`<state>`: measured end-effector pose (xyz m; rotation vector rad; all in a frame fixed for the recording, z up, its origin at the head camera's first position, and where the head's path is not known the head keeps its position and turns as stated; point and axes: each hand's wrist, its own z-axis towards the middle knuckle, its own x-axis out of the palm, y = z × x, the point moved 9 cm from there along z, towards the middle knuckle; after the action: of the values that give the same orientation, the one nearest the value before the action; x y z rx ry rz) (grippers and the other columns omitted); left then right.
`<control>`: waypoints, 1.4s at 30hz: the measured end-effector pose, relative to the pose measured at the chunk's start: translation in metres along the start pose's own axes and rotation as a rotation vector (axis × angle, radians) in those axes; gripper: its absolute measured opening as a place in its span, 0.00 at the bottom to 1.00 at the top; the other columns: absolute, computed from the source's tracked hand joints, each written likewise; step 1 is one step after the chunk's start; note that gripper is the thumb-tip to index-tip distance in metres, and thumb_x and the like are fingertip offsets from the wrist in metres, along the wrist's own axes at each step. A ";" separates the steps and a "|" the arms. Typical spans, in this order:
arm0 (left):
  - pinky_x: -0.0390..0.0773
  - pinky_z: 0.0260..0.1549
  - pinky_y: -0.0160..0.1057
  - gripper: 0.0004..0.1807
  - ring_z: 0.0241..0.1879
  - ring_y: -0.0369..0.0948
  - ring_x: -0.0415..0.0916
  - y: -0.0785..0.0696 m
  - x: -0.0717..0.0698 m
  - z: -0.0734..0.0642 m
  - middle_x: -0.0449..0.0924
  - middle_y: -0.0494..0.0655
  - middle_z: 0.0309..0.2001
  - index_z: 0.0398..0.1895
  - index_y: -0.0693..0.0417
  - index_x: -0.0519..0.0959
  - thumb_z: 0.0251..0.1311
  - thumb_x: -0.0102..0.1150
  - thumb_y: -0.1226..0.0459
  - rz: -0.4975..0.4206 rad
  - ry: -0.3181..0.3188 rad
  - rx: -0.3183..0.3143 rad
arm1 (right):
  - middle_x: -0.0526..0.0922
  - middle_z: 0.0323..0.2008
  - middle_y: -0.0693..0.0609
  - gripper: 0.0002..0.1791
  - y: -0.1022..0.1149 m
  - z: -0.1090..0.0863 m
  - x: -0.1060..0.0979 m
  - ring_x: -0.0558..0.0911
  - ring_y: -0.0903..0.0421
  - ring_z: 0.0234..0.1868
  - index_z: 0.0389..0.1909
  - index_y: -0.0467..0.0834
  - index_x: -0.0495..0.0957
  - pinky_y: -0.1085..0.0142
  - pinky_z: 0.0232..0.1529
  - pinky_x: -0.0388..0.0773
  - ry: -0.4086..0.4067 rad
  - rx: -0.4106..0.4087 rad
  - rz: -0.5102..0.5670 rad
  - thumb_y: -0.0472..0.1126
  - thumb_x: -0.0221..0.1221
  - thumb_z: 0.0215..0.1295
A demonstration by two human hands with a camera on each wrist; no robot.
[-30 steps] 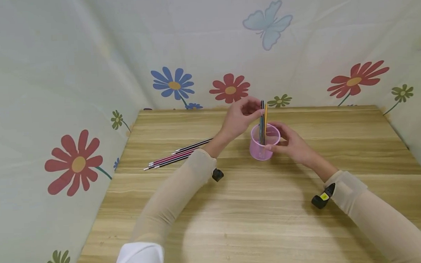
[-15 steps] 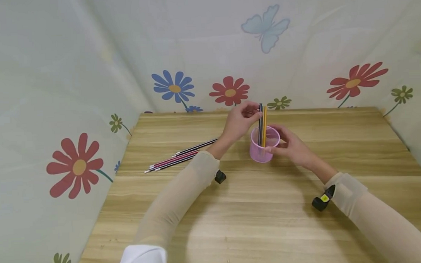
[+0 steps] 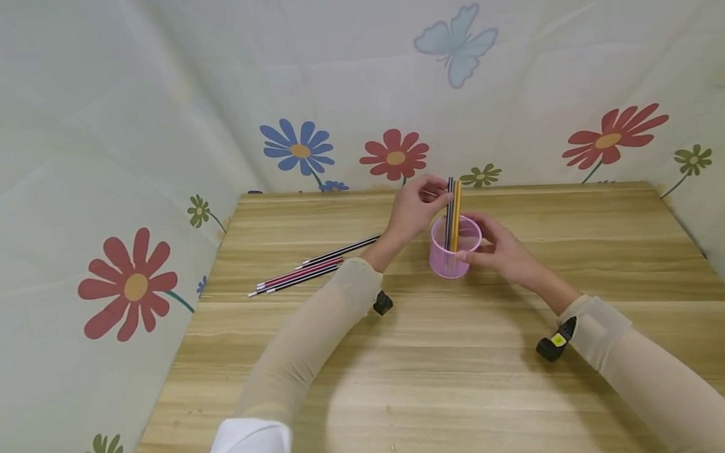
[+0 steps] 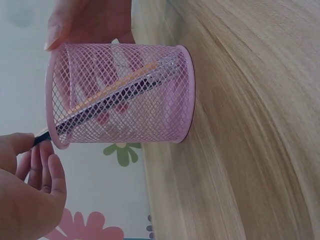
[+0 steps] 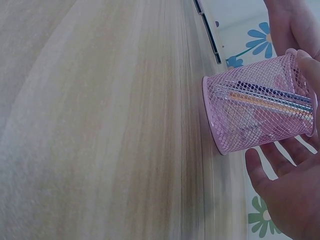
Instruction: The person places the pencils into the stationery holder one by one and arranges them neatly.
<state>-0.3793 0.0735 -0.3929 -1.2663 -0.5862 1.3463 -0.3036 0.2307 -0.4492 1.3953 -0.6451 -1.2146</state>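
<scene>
A pink mesh pencil cup (image 3: 450,263) stands upright on the wooden table, with dark striped pencils (image 3: 449,217) and a yellow pencil (image 3: 457,216) leaning inside it. My left hand (image 3: 414,208) pinches a dark pencil near its upper end, above the cup's rim. On the cup's right side, my right hand (image 3: 504,251) grips it, thumb at the near rim and fingers round the far side. Through the mesh in the left wrist view, the silvery lower ends of the pencils (image 4: 125,92) rest near the cup's base.
Several loose pencils, black striped ones (image 3: 304,278) and a red one (image 3: 298,274), lie on the table (image 3: 439,370) left of the cup, partly behind my left forearm. A flower-printed cloth (image 3: 512,61) hangs along the back and sides of the table.
The pencils in the cup have shifted slightly, and more of the yellow one shows beside the dark ones. My left forearm has moved a little right; my right hand stays on the cup.
</scene>
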 end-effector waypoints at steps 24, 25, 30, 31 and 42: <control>0.84 0.52 0.38 0.14 0.48 0.40 0.84 0.028 -0.062 -0.021 0.86 0.42 0.48 0.55 0.50 0.84 0.71 0.70 0.58 0.110 0.085 -0.081 | 0.67 0.75 0.40 0.44 -0.002 0.000 0.000 0.66 0.38 0.77 0.79 0.41 0.60 0.36 0.71 0.68 -0.008 0.020 -0.003 0.32 0.71 0.67; 0.83 0.53 0.39 0.14 0.48 0.40 0.83 0.029 -0.067 -0.022 0.86 0.42 0.48 0.56 0.50 0.84 0.71 0.70 0.58 0.122 0.090 -0.083 | 0.67 0.75 0.40 0.44 -0.002 0.000 0.000 0.66 0.38 0.77 0.79 0.40 0.60 0.36 0.70 0.68 -0.008 0.018 -0.003 0.31 0.71 0.67; 0.83 0.54 0.42 0.16 0.51 0.43 0.83 0.046 -0.091 -0.030 0.85 0.45 0.50 0.57 0.52 0.83 0.72 0.68 0.57 0.164 0.134 -0.131 | 0.68 0.74 0.41 0.43 -0.002 0.000 -0.002 0.67 0.39 0.76 0.79 0.40 0.61 0.36 0.69 0.69 -0.014 0.010 0.004 0.30 0.71 0.67; 0.83 0.54 0.43 0.16 0.51 0.43 0.83 0.051 -0.096 -0.032 0.85 0.46 0.50 0.58 0.54 0.83 0.72 0.68 0.58 0.174 0.144 -0.144 | 0.69 0.74 0.40 0.43 -0.002 0.000 -0.002 0.67 0.39 0.76 0.79 0.40 0.61 0.36 0.70 0.69 -0.014 0.009 0.004 0.30 0.71 0.67; 0.83 0.53 0.47 0.15 0.48 0.49 0.84 0.095 -0.121 -0.048 0.86 0.54 0.48 0.56 0.65 0.84 0.71 0.68 0.66 0.282 0.174 -0.172 | 0.67 0.75 0.38 0.44 0.000 -0.001 0.002 0.65 0.36 0.77 0.80 0.40 0.59 0.38 0.72 0.67 -0.010 0.029 0.004 0.32 0.71 0.67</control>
<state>-0.3988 -0.0755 -0.4519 -1.6359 -0.4193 1.4182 -0.3020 0.2299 -0.4502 1.4124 -0.6747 -1.2133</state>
